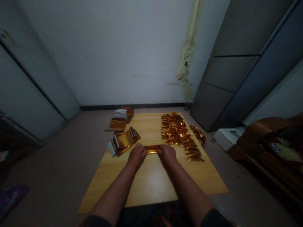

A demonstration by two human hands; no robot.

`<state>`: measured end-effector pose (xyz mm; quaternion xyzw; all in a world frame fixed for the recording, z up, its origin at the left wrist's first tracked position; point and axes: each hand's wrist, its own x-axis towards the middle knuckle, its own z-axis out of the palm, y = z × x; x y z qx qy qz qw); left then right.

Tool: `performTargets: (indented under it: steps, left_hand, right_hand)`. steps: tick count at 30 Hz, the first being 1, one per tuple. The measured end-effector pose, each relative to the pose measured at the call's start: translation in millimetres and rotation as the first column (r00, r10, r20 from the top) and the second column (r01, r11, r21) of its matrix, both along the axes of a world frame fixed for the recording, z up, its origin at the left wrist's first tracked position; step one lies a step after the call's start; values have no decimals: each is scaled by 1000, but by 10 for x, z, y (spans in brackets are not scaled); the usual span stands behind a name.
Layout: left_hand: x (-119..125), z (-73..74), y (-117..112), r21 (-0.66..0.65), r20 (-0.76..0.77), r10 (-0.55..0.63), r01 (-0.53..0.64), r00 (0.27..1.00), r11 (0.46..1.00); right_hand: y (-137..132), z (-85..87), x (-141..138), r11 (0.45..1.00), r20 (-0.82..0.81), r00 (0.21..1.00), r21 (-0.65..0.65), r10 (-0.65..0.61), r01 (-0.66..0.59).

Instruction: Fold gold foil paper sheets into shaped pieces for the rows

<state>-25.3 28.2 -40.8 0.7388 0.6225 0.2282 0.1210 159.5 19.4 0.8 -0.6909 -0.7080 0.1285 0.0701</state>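
the gold foil strip (152,148) lies between the left hand fingers (140,147) and right hand fingers (162,148), long axis left to right above the tabletop (151,183); both clamp its ends, equally near.

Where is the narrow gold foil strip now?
In the head view, the gold foil strip is between the left hand and right hand, over the wooden board, left of the stacked foil pieces.
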Motion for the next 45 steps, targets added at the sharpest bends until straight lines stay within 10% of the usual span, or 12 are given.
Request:
performTargets:
  steps: [30, 36, 45]
  left_hand:
    - [120, 19, -75, 122, -216, 68, -42, 974, 992]
    - [144, -3, -75, 125, -338, -68, 116, 939, 985]
    - [88, 1, -84, 72, -174, -143, 158, 974, 985]
  right_hand:
    - [36, -58, -2, 998, 21, 998, 22, -67, 66]
    - [-3, -124, -94, 982, 63, 990, 135, 122, -130]
    - [19, -144, -174, 996, -82, 996, 79, -39, 45]
